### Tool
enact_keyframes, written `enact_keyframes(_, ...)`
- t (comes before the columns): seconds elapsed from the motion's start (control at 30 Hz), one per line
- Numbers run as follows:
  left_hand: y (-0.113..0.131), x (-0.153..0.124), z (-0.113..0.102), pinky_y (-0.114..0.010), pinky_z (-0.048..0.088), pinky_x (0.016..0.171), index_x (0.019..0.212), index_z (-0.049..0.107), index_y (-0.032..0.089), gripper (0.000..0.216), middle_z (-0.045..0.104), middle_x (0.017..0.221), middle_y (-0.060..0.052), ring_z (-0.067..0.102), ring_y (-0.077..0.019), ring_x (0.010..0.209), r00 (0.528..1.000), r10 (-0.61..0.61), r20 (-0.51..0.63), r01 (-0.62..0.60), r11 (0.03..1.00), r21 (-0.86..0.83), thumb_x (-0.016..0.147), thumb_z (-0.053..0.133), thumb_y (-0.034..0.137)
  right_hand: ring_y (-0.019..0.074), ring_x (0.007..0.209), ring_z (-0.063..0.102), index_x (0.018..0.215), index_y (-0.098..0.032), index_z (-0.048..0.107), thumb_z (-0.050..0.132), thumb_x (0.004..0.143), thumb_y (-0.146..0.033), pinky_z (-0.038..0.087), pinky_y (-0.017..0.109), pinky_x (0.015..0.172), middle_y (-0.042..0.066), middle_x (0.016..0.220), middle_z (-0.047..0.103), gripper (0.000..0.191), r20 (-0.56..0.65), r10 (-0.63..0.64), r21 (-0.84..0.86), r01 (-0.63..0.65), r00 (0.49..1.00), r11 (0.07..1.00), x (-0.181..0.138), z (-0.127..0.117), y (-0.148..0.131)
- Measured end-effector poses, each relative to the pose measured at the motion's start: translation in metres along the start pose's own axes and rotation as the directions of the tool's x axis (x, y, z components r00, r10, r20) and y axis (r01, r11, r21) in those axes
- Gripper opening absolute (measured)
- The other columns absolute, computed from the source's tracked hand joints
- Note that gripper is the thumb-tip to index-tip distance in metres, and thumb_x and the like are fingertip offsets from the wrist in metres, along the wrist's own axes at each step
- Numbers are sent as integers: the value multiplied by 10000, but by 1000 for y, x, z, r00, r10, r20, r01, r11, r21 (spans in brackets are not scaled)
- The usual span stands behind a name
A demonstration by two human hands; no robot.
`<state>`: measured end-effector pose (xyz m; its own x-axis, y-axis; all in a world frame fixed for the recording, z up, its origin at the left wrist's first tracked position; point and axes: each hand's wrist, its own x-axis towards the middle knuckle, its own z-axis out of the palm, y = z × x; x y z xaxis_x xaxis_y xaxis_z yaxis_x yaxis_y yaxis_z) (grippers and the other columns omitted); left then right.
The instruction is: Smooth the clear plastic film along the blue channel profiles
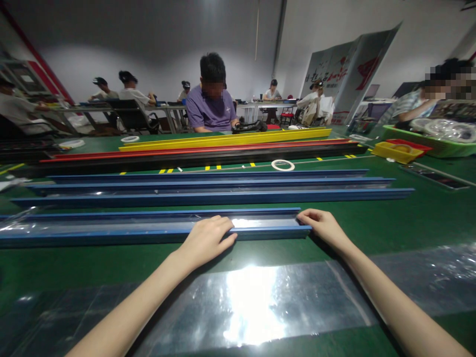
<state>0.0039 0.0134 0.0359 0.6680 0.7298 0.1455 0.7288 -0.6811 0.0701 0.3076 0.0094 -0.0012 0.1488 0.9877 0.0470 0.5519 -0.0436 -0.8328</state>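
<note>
A long blue channel rail (111, 230) lies across the green table in front of me, with clear film along its inside. My left hand (206, 240) rests on the rail's near edge, fingers curled over it into the channel. My right hand (322, 225) is at the rail's right end, fingers bent around the end face. A wide sheet of clear plastic film (253, 307) lies flat on the table between my forearms, glaring under the light.
A second, longer blue rail (223, 191) lies just beyond. Further back lie black, red and yellow rails (223, 141), a tape roll (282, 165), a yellow tray (396, 151) and a green bin (431, 144). A person in purple (211, 106) sits opposite; others sit behind.
</note>
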Motion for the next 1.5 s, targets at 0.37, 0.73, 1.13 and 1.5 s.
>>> enact_keyframes(0.37, -1, 0, -1, -265, 412, 711, 884, 554, 194, 261, 605, 861, -23, 536, -161, 833, 1000, -5, 11, 5, 1000, -17, 847, 343, 343, 80, 447, 421, 654, -150, 596, 541, 633, -458, 296, 209, 418, 13, 595, 568, 314, 10, 40, 9, -40, 999, 999, -1, 0, -2)
enact_keyframes(0.73, 0, 0, -1, -267, 408, 702, 883, 549, 194, 260, 603, 859, -23, 533, -163, 826, 1000, 3, 12, -3, 1000, -4, 848, 338, 342, 68, 423, 401, 661, -150, 600, 533, 636, -454, 298, 202, 395, 16, 608, 572, 312, 20, 42, -17, -42, 999, 999, 1, -1, -1)
enact_keyframes(1.13, -1, 0, -1, -266, 405, 706, 890, 542, 193, 259, 596, 860, -23, 529, -162, 832, 1000, 8, 9, -8, 1000, 1, 851, 331, 337, 70, 435, 399, 671, -153, 603, 542, 643, -456, 289, 206, 404, -7, 579, 553, 311, -2, 46, 10, -46, 999, 999, -2, 0, -2)
enact_keyframes(1.5, 0, -1, -1, -265, 403, 708, 881, 540, 192, 256, 593, 856, -24, 525, -161, 830, 1000, 12, 10, -13, 1000, 4, 851, 330, 337, 65, 412, 395, 658, -157, 585, 536, 643, -451, 292, 202, 386, -16, 554, 539, 298, 0, 58, 67, -57, 998, 996, -3, 0, -4)
